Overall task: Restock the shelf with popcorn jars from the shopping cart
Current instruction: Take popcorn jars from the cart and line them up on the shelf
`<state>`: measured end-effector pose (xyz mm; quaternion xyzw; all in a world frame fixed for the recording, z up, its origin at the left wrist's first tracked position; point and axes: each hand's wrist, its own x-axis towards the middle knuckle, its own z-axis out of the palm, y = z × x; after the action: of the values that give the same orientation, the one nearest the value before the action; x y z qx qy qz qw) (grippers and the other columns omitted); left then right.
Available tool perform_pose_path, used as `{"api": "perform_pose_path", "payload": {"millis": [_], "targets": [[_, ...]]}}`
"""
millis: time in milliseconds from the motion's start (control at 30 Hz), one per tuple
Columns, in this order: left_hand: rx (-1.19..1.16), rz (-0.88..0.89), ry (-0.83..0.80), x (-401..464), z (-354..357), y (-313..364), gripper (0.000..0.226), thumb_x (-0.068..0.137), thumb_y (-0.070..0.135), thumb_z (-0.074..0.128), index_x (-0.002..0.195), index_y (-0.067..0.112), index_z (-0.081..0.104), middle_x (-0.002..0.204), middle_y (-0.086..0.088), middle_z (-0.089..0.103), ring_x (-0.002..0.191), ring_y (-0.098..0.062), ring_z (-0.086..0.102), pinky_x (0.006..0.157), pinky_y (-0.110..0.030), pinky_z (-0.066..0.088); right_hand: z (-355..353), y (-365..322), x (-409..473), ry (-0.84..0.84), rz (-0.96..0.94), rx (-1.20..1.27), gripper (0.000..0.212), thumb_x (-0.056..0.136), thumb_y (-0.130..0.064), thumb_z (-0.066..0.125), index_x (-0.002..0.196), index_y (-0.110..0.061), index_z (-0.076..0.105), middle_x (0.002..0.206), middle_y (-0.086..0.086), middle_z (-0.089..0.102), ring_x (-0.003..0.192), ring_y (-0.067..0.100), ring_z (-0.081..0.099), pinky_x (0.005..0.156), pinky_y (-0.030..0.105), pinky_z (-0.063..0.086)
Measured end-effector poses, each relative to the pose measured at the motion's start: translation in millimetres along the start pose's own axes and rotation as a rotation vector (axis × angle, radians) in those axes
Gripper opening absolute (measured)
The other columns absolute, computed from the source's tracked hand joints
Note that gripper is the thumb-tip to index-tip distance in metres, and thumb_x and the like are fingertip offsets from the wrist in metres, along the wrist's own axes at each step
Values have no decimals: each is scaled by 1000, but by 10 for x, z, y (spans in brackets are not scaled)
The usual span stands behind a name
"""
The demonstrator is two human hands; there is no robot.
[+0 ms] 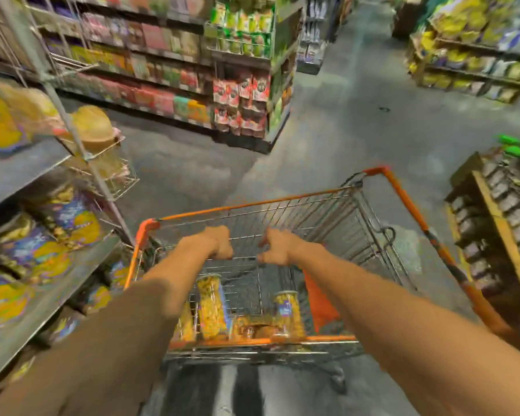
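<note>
both bare arms reach forward over an orange-rimmed wire shopping cart (409, 202) that stands on a grey concrete aisle floor (357, 94). the left hand (219, 243) is curled into a fist with knuckles up, over a thin wire bar across the inside of the cart; it seems to grip that bar, though blur hides the fingers. the right hand (278, 247) sits just beside it, thumb and fingers bent inward near the same wire, and whether they actually close on it cannot be told. down in the cart's near end stand clear plastic popcorn jars (212, 307) with yellow contents and blue labels, one tall jar under the left forearm and another (287, 313) nearer the right, with more between them. to the left, grey metal shelves (27, 166) carry bags and jars in yellow and purple (all heavily smeared). a wooden display rack (493, 211) of dark packets stands to the right of the cart.
</note>
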<state>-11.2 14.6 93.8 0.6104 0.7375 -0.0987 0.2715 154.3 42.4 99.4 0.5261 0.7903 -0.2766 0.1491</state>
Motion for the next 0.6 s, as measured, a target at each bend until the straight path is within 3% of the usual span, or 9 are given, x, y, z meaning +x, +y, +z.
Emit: {"api": "perform_pose_path", "payload": {"millis": [100, 233, 300, 333, 367, 433, 500, 567, 600], "targets": [[-56, -116, -77, 524, 414, -504, 24, 98, 22, 52, 106, 2, 63, 112, -14, 66, 125, -34, 56, 102, -37, 44, 478, -28, 724, -49, 36, 65, 63, 91, -41, 65, 143, -8, 50, 136, 18, 60, 124, 36, 57, 97, 37, 51], [-294, -263, -81, 1038, 831, -1085, 60, 96, 46, 27, 141, 16, 52, 141, -13, 56, 131, -28, 52, 106, -37, 42, 1104, -185, 1560, -195, 182, 274, 74, 98, -35, 59, 153, -2, 22, 148, 21, 46, 132, 38, 50, 106, 43, 46], [-358, -327, -125, 1194, 1017, -1245, 73, 85, 50, 24, 140, 12, 55, 138, -15, 59, 128, -28, 55, 102, -33, 44, 1441, -241, 1915, -247, 232, 317, 48, 98, -35, 60, 125, 3, 51, 121, 17, 60, 114, 32, 58, 96, 37, 50], [-327, -367, -145, 1278, 1156, -1336, 69, 86, 48, 34, 136, 6, 57, 136, -17, 60, 126, -29, 57, 100, -32, 45, 1615, -294, 2040, -256, 241, 337, 29, 97, -30, 60, 92, -1, 57, 91, 11, 61, 91, 27, 59, 76, 31, 54], [-317, -398, -152, 1369, 1319, -1427, 64, 86, 45, 46, 133, 3, 57, 136, -18, 60, 125, -30, 57, 100, -33, 46, 1843, -312, 2234, -268, 273, 378, 33, 98, -21, 58, 70, -7, 47, 66, 4, 51, 69, 19, 52, 54, 26, 45], [-330, -460, -199, 1610, 1721, -1595, 57, 94, 38, 55, 138, 2, 52, 144, -17, 54, 131, -32, 52, 105, -35, 43, 2238, -327, 2507, -347, 288, 452, 32, 99, -7, 52, 68, -7, 45, 51, -3, 40, 51, 11, 43, 45, 22, 28], [-386, -549, -247, 1788, 2110, -1733, 58, 97, 37, 57, 142, 3, 47, 151, -16, 44, 138, -32, 44, 109, -37, 38, 2567, -274, 2659, -376, 333, 535, 14, 97, -8, 58, 109, -1, 61, 76, 3, 56, 80, 22, 61, 65, 22, 45], [-434, -634, -262, 1929, 2420, -1862, 69, 90, 46, 62, 142, 3, 48, 152, -17, 42, 140, -33, 41, 112, -40, 39, 2863, -180, 2820, -389, 375, 669, 57, 91, -14, 68, 142, -1, 44, 124, 12, 58, 123, 27, 57, 80, 26, 46], [-465, -699, -249, 2001, 2580, -1928, 81, 82, 55, 67, 140, 3, 49, 151, -19, 43, 138, -35, 42, 110, -41, 42, 2986, -156, 2827, -377, 367, 712, 72, 88, -16, 74, 148, -3, 37, 138, 10, 51, 129, 26, 53, 85, 28, 45]]}}
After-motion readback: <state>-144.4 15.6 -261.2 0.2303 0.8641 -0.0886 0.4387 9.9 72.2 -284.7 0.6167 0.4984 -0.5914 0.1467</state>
